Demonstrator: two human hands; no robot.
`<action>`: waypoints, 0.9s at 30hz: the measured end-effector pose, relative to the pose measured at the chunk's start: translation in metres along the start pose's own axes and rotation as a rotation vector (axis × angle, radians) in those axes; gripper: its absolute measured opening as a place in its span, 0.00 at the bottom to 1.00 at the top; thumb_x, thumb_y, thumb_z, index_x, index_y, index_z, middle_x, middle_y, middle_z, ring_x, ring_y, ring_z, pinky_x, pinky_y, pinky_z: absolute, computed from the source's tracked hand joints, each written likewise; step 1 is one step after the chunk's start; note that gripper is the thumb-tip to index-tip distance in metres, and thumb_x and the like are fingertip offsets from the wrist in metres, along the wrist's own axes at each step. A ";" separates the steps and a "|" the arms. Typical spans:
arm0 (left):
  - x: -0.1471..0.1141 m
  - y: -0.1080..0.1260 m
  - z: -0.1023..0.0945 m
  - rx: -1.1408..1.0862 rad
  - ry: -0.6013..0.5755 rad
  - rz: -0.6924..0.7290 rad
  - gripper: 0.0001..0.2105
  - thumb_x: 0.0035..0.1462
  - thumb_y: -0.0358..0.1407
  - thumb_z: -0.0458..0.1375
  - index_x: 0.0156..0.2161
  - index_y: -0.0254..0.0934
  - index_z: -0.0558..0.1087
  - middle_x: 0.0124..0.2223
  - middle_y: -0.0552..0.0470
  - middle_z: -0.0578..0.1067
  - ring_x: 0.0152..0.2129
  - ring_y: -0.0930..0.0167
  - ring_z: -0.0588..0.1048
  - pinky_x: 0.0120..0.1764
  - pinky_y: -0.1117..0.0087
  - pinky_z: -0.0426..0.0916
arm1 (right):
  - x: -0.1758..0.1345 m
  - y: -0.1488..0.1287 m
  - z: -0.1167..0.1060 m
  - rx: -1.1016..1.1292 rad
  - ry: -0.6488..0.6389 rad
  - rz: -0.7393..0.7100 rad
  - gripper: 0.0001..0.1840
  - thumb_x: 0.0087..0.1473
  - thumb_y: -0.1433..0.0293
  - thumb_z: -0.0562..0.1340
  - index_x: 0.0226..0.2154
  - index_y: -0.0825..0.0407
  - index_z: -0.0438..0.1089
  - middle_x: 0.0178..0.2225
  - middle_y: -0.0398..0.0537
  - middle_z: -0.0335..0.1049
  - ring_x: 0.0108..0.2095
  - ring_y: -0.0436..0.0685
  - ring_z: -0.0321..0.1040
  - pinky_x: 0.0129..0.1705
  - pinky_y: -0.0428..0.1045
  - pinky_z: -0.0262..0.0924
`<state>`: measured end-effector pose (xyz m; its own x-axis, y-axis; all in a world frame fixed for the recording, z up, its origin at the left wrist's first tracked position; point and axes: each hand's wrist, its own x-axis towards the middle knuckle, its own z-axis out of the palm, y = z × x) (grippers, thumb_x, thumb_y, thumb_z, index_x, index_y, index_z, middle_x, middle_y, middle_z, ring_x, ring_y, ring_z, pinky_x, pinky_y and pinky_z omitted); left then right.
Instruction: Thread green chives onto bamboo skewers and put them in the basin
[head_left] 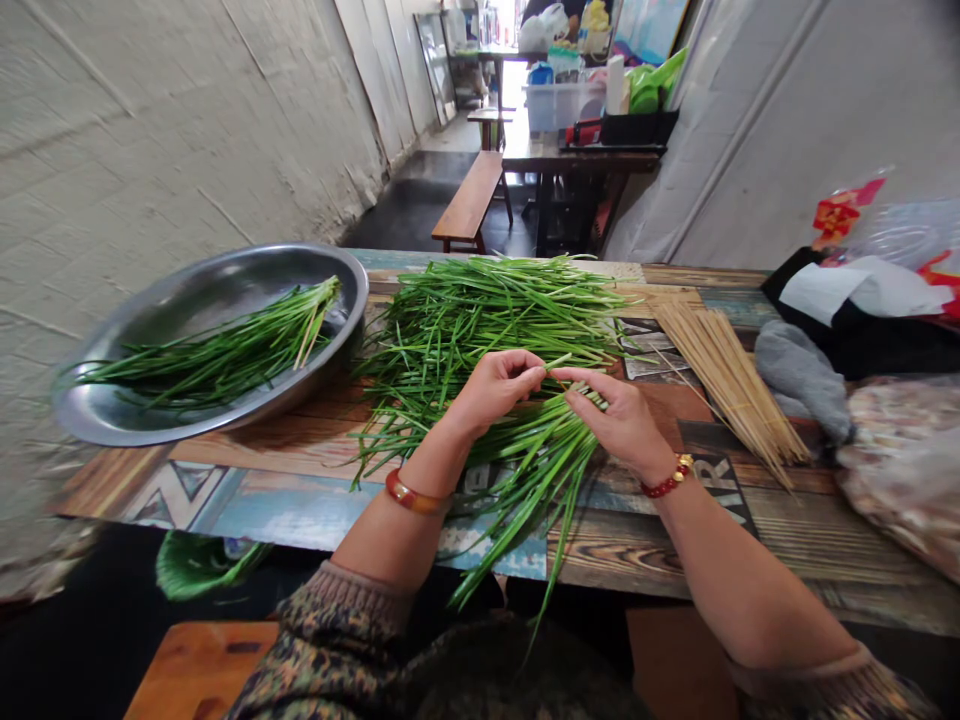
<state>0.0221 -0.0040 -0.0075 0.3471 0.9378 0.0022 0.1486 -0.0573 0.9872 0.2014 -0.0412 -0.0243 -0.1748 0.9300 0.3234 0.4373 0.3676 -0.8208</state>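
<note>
A small bunch of garlic chives (536,470) hangs from my right hand (619,415), its pale cut ends between thumb and fingers and its leaves fanning toward the table's near edge. My left hand (506,385) is closed in a pinch beside it, on what looks like a chive stalk (559,361); the fingertips of both hands nearly meet. Just beyond lies a large loose pile of chives (495,300). On the left, a metal basin (90,425) holds more chives (225,350), with thin sticks among their pale ends. Bamboo skewers (731,375) lie to my right.
A grey plastic bag (799,365), a clear bag of pale pieces (900,460) and a black bag with white paper (862,290) crowd the right side. Below the table's left edge is a green bag (199,565). A bench (472,195) and a cluttered table stand beyond.
</note>
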 end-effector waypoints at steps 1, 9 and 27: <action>0.000 0.000 0.000 0.001 0.000 -0.004 0.10 0.51 0.38 0.58 0.29 0.30 0.72 0.23 0.56 0.68 0.18 0.80 0.62 0.22 0.79 0.56 | 0.000 0.000 0.000 -0.003 0.003 -0.002 0.16 0.55 0.70 0.58 0.44 0.49 0.74 0.45 0.47 0.76 0.46 0.56 0.72 0.52 0.52 0.63; -0.001 0.002 0.001 -0.006 0.003 -0.018 0.11 0.50 0.39 0.58 0.29 0.30 0.72 0.22 0.55 0.68 0.16 0.80 0.62 0.21 0.78 0.54 | -0.002 0.002 0.002 -0.028 0.025 -0.015 0.15 0.55 0.69 0.58 0.44 0.48 0.74 0.45 0.47 0.76 0.46 0.56 0.72 0.51 0.53 0.63; -0.002 0.001 0.002 -0.112 0.002 -0.046 0.10 0.50 0.38 0.59 0.33 0.31 0.72 0.23 0.56 0.68 0.17 0.81 0.63 0.21 0.80 0.56 | -0.002 0.001 0.002 -0.034 0.023 -0.033 0.16 0.55 0.70 0.57 0.45 0.49 0.73 0.46 0.47 0.76 0.47 0.56 0.72 0.52 0.53 0.63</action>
<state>0.0235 -0.0065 -0.0069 0.3407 0.9392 -0.0432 0.0599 0.0242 0.9979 0.2000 -0.0425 -0.0263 -0.1696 0.9170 0.3611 0.4613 0.3977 -0.7932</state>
